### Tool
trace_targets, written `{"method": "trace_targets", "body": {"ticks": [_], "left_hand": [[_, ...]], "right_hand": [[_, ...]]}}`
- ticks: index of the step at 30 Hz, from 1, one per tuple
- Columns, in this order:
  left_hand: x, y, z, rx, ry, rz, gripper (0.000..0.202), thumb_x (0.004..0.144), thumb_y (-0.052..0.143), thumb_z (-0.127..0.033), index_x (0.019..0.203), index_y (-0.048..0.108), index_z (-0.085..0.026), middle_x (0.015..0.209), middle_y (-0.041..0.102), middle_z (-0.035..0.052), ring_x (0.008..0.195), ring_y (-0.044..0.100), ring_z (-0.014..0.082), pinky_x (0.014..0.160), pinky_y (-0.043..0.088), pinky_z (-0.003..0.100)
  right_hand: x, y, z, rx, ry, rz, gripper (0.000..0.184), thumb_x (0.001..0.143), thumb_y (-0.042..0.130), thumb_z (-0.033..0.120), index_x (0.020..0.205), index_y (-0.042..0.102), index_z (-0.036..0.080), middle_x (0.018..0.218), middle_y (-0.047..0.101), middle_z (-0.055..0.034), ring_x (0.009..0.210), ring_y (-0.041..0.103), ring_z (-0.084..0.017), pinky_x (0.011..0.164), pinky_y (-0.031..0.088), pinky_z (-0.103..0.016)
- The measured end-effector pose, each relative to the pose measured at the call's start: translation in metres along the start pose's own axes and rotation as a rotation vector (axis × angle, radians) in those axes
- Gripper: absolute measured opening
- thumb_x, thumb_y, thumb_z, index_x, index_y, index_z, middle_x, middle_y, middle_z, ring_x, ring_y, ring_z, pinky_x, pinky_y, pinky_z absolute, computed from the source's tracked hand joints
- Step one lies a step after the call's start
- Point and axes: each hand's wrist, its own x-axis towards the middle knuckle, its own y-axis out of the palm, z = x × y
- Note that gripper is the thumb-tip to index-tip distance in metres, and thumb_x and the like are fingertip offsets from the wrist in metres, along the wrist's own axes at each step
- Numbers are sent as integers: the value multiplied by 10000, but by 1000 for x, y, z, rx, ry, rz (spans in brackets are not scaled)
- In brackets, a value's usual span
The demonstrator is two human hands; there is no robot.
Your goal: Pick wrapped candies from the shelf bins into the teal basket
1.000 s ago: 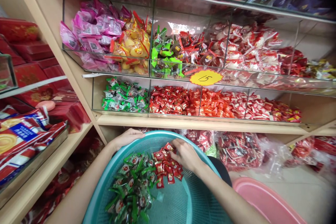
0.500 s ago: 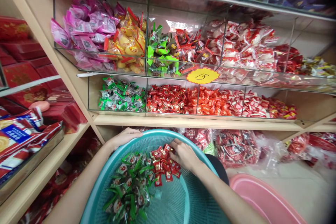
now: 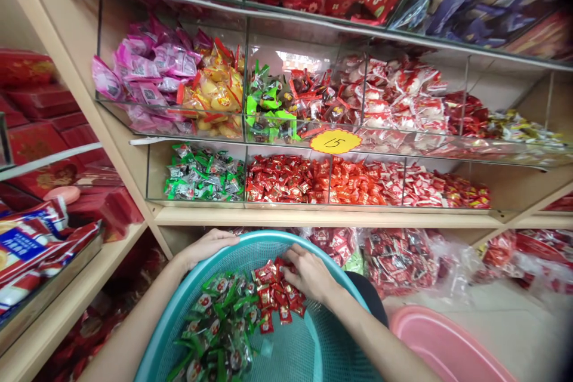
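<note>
A teal plastic mesh basket (image 3: 313, 243) stands low in front of me. My left hand (image 3: 212, 246) is closed over its far left rim. Inside, my right hand (image 3: 307, 271) has its fingers curled around some small red-wrapped candies (image 3: 267, 293); how many it grips is hidden. Left of them in the basket lies a larger heap of green-and-clear wrapped candies (image 3: 219, 325). Ahead, the lower shelf bin carries similar red candies (image 3: 280, 179) and green-wrapped candies (image 3: 203, 173).
Clear bins above hold pink packets (image 3: 150, 65), yellow packets (image 3: 219, 86) and white-and-red packets (image 3: 403, 89). A yellow tag (image 3: 335, 141) marks 15. Bagged candies (image 3: 400, 256) sit beneath the shelf. A pink tub (image 3: 443, 334) stands at right, red boxes (image 3: 42, 131) at left.
The view has tilted up, so the shelves and basket appear lower and more of the top bins shows. My left hand stays on the rim; my right hand's fingers have shifted slightly among the red candies.
</note>
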Motion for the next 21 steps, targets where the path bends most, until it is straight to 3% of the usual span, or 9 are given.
{"method": "trace_targets", "body": {"ticks": [3, 6, 9, 14, 21], "left_hand": [[1, 0, 2, 13, 3, -6, 397, 724, 605, -500, 878, 706, -148, 797, 695, 31, 722, 577, 182, 677, 418, 257], [2, 0, 3, 36, 12, -12, 401, 726, 599, -505, 867, 709, -146, 774, 694, 31, 697, 572, 177, 652, 410, 250], [2, 0, 4, 38, 19, -7, 406, 726, 596, -504, 875, 709, -144, 774, 693, 33, 694, 572, 175, 661, 408, 251], [0, 0, 3, 51, 25, -13, 426, 716, 591, -527, 843, 708, -138, 753, 687, 33, 692, 567, 180, 655, 408, 254], [0, 0, 3, 17, 9, -5, 453, 705, 597, -542, 881, 708, -140, 792, 695, 43, 721, 583, 195, 687, 429, 275]], "right_hand": [[5, -13, 3, 80, -30, -116, 255, 873, 406, 290, 1074, 535, 200, 1015, 570, -64, 849, 586, -170, 737, 442, -278], [19, -42, 2, 96, -76, -251, 258, 899, 354, 264, 1082, 524, 202, 997, 570, -61, 840, 570, -159, 740, 441, -279], [42, -81, -5, -108, -64, -324, 239, 896, 347, 213, 1027, 545, 185, 949, 570, -63, 841, 534, -167, 720, 414, -277], [86, -123, -23, -650, 53, -225, 255, 864, 369, 134, 947, 609, 144, 987, 570, -152, 955, 454, -263, 751, 340, -357], [110, -120, -24, -646, 154, -105, 344, 845, 328, 74, 999, 633, 114, 1085, 561, -206, 1020, 442, -293, 791, 312, -382]]}}
